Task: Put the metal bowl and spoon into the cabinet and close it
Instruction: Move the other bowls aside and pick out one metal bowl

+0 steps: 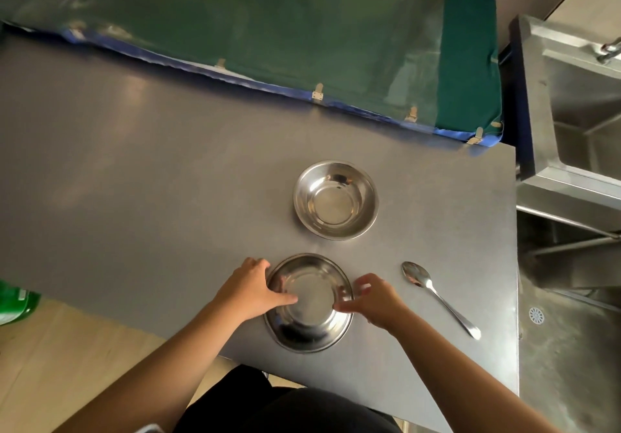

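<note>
Both hands on the near round steel bowl (pixel 307 305); left hand (pixel 250 289) and right hand (pixel 373 301) grasping opposite rims; slim steel spoon (pixel 437 296) just right, handle trailing back-right, right hand nearer.

My left hand (pixel 250 289) hides the near bowl's (pixel 309 311) left rim; the green bottle (pixel 13 301) and tap (pixel 610 50) are cut off by the frame's edges.

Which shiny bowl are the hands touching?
The near metal bowl: left hand and right hand grip its rim. The far metal bowl sits alone, untouched.
</note>
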Available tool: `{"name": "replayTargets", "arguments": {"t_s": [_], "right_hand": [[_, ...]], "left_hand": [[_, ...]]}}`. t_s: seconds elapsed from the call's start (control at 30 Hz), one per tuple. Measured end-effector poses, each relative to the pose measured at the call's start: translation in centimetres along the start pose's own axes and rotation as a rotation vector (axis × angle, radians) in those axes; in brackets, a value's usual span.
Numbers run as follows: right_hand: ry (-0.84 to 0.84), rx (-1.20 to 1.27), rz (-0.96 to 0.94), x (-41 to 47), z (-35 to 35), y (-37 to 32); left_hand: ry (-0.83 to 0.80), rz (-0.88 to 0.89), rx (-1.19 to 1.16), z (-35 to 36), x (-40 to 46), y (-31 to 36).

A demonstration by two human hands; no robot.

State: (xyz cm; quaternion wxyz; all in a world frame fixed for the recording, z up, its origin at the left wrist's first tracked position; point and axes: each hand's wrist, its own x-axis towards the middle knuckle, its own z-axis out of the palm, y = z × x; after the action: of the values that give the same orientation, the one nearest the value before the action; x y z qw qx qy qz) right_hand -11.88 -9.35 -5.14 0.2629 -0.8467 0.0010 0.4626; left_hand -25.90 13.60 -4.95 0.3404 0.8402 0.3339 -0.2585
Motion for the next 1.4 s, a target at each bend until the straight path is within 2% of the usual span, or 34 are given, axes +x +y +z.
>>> {"name": "replayTargets", "arguments": {"t_s": [0.13, 0.27, 0.43, 0.6, 0.7, 0.9, 1.03, 1.17, 1.23, 1.4], "right_hand": [[-0.091, 0.137, 0.089, -1.0, 1.0, 0.3], [-0.083, 0.211, 0.121, -1.4, 1.4, -0.1], [-0.197, 0.331, 0.077, -1.8, 2.0, -0.5], [-0.042, 0.453, -0.024, -2.9, 3.9, -2.6], [0.001, 0.363, -0.144, -4.0, 4.5, -4.6], [0.023, 0.189, -0.408, -6.6, 4.7, -9.2], [0.049, 0.021, -0.586, -7.5, 4.8, -11.3], [0.089, -0.135, -0.737, -7.8, 4.6, -12.5], [0.111, -0.154, -0.791, -7.8, 4.2, -12.8], [0.182, -0.076, -0.772, -7.2, 2.4, -13.6]], "left_hand": [[0.001, -0.041, -0.162, 1.8, -1.1, -0.8], [0.013, -0.069, -0.294, 2.5, -1.6, -1.3], [0.028, -0.13, -0.413, 2.0, -2.2, -2.2], [0.042, -0.222, -0.568, 0.7, -2.6, -3.8], [0.064, -0.283, -0.627, -0.4, -2.9, -4.9], [0.006, -0.417, -1.189, -2.9, -2.7, -5.6], [0.037, -0.418, -1.351, -5.3, -2.5, -5.7], [0.089, -0.399, -1.452, -7.9, -2.2, -5.8], [0.131, -0.365, -1.427, -8.8, -1.9, -5.9], [0.148, -0.27, -1.337, -11.0, -1.0, -4.5]]}}
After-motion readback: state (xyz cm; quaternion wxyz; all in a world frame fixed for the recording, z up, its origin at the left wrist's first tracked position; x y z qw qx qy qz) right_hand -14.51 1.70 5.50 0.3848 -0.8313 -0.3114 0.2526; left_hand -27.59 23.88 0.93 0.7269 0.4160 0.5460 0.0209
